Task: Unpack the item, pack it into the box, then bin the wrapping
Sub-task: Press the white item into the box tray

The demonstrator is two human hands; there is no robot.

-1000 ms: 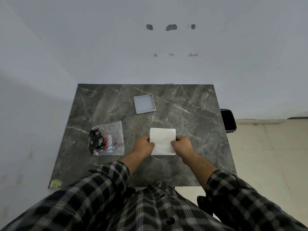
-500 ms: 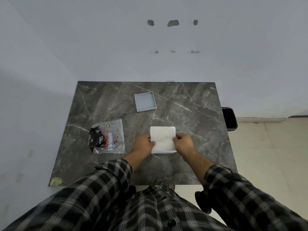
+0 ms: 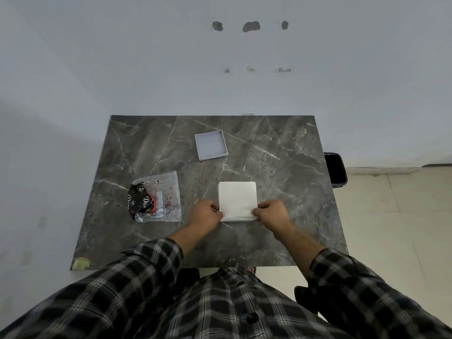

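Note:
A flat white square box (image 3: pixel 236 199) lies near the middle of the dark marble table (image 3: pixel 281 167). My left hand (image 3: pixel 206 214) pinches its near left corner and my right hand (image 3: pixel 269 212) pinches its near right corner. To the left lies a clear plastic bag (image 3: pixel 159 196) holding a black and red printed item. A shallow grey square lid or tray (image 3: pixel 211 145) rests farther back, open side up.
A black bin (image 3: pixel 336 171) stands on the floor just past the table's right edge. A white wall runs behind and left of the table. A yellowish tape patch (image 3: pixel 80 263) marks the near left corner.
Both hands have slid slightly toward the near corners of the white box. The box, bag and grey tray stay in place; the view shifted a little.

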